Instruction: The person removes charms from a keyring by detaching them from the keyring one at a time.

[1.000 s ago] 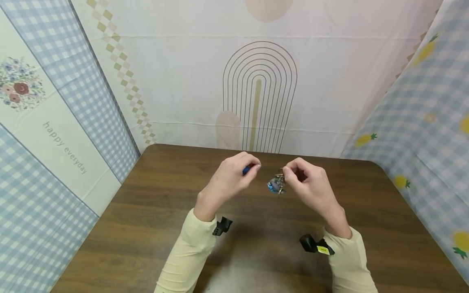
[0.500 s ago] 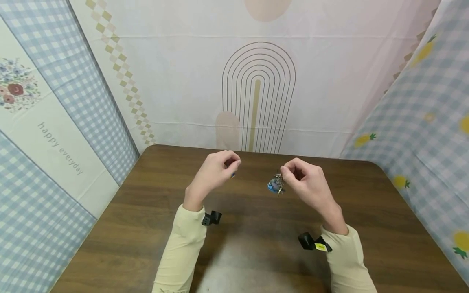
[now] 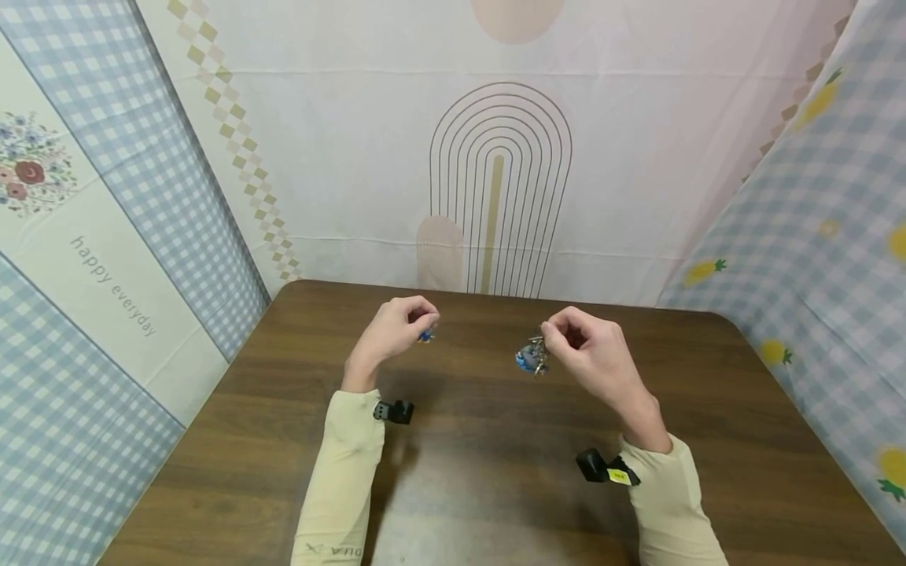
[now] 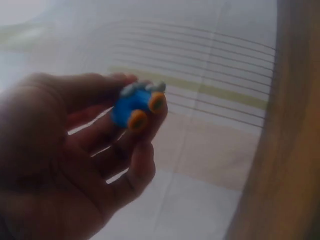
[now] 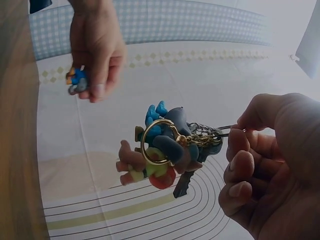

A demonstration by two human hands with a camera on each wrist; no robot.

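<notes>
My left hand [image 3: 388,330] pinches a small blue toy figure [image 4: 131,109] with orange, ring-like ends and grey bits along one side. In the left wrist view the thumb and fingertips cover part of it. My right hand [image 3: 598,350] pinches the ring of a keychain [image 3: 532,355] between thumb and forefinger. From that ring hang several small figure charms [image 5: 167,145] in blue, grey, brown and yellow-green, on short chains [image 5: 202,135]. A gold ring [image 5: 144,142] and a dark key [image 5: 183,184] hang among them. Both hands are above the table, apart from each other.
The brown wooden table [image 3: 488,440] lies below both hands. A white patterned cloth [image 3: 340,157] hangs behind its far edge. Blue checked cloths close off the left side [image 3: 184,157] and right side [image 3: 800,259]. Each wrist carries a small black camera [image 3: 400,412].
My left hand has moved left, away from the keychain, with the blue figure in its fingers. The right hand and the keychain have stayed almost in place.
</notes>
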